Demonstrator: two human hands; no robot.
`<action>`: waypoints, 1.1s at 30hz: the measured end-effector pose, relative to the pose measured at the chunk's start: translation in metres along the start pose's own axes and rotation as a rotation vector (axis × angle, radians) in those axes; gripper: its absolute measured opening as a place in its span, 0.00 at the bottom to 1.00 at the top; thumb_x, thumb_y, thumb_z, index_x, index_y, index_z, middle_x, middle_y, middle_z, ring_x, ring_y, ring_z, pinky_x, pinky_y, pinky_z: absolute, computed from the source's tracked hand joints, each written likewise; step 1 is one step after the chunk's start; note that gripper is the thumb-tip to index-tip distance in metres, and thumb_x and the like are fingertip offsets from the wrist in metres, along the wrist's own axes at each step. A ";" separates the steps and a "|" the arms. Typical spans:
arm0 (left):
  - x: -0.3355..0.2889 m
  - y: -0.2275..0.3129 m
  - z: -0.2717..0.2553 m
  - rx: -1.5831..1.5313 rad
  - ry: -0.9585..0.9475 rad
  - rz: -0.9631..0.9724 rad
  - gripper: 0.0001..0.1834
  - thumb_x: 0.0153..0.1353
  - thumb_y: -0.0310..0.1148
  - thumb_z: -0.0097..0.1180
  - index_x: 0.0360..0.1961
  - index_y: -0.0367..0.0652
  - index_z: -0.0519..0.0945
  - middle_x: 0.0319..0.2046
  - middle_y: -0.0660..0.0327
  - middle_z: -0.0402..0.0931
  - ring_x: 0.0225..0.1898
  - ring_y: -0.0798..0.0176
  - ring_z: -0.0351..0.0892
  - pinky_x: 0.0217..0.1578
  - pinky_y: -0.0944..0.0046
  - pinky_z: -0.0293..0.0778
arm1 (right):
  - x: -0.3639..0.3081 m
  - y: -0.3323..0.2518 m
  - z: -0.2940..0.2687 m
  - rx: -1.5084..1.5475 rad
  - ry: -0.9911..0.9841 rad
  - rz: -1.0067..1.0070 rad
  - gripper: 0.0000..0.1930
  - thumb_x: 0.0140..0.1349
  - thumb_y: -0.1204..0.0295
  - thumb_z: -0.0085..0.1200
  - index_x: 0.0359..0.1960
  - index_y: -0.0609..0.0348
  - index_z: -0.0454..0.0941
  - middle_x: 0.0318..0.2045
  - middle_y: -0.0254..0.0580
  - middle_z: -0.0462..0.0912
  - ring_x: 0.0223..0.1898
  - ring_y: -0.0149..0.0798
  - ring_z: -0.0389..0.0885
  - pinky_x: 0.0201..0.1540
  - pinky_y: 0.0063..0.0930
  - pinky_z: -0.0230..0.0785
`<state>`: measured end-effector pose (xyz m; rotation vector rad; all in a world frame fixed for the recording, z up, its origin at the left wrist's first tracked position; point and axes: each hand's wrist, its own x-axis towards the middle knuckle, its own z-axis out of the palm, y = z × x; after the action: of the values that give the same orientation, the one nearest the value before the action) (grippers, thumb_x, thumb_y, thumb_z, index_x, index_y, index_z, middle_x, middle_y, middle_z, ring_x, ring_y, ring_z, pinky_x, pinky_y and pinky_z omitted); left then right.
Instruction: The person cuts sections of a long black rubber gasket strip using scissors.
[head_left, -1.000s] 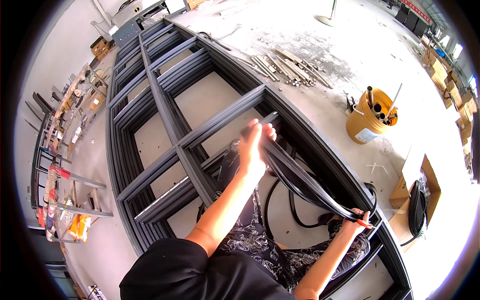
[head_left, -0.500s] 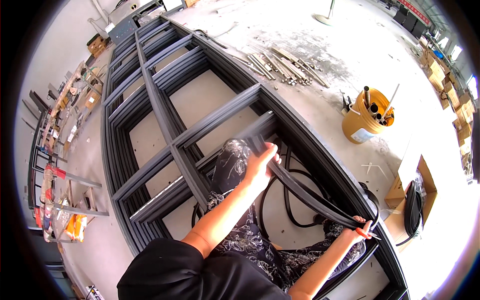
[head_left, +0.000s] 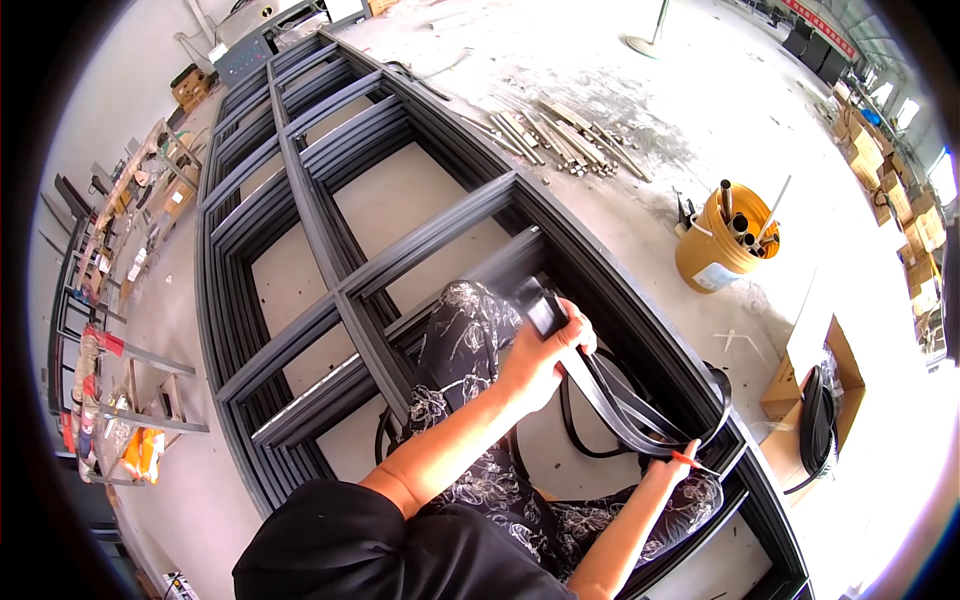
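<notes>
My left hand (head_left: 548,352) is closed around a bundle of flat black rubber strips (head_left: 610,408), whose upper end sticks out blurred above the fist. The strips run down to the right, to my right hand (head_left: 672,468), which is closed by their lower part. Small red-handled scissors (head_left: 685,459) lie in that hand with the thin tip pointing right; the grip on them is partly hidden. Black loops hang below and beside the strips. Both hands are over an opening in a stack of dark grey metal frames (head_left: 430,232), around my patterned trouser legs (head_left: 470,400).
To the right, a yellow bucket (head_left: 705,255) holds tubes and rods. Nearer stands an open cardboard box (head_left: 850,370) with a coil of black strip (head_left: 818,430) over its side. Metal offcuts (head_left: 575,140) lie beyond the frames. A cluttered rack (head_left: 150,415) stands left.
My left hand has moved slightly right and down, bending the strips' upper end. My right hand has moved left with the scissors. The view has shifted slightly.
</notes>
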<state>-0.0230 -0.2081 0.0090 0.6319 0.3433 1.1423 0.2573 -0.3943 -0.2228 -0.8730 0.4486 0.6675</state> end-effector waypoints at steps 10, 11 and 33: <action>-0.011 0.003 0.018 -0.042 -0.012 -0.058 0.09 0.63 0.34 0.62 0.36 0.46 0.73 0.29 0.65 0.68 0.34 0.67 0.67 0.41 0.62 0.67 | -0.080 0.001 0.063 -0.682 0.197 -1.031 0.22 0.65 0.71 0.60 0.54 0.67 0.65 0.46 0.49 0.77 0.47 0.39 0.75 0.48 0.29 0.72; -0.012 0.002 0.019 -0.026 -0.033 -0.052 0.11 0.62 0.34 0.63 0.36 0.46 0.72 0.30 0.65 0.70 0.35 0.65 0.69 0.40 0.63 0.67 | -0.093 0.000 0.071 -0.587 0.027 -1.008 0.19 0.66 0.74 0.56 0.54 0.66 0.65 0.44 0.47 0.77 0.43 0.36 0.76 0.47 0.27 0.72; -0.027 -0.005 0.033 0.145 -0.124 -0.104 0.14 0.58 0.28 0.67 0.38 0.45 0.71 0.35 0.66 0.71 0.40 0.69 0.72 0.45 0.66 0.69 | -0.195 0.028 0.136 -0.940 -0.889 -0.714 0.31 0.43 0.82 0.73 0.51 0.62 0.72 0.41 0.38 0.78 0.41 0.34 0.77 0.45 0.27 0.71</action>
<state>-0.0118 -0.2441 0.0303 0.7995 0.3505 0.9801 0.1110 -0.3388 -0.0416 -1.3788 -1.0284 0.5050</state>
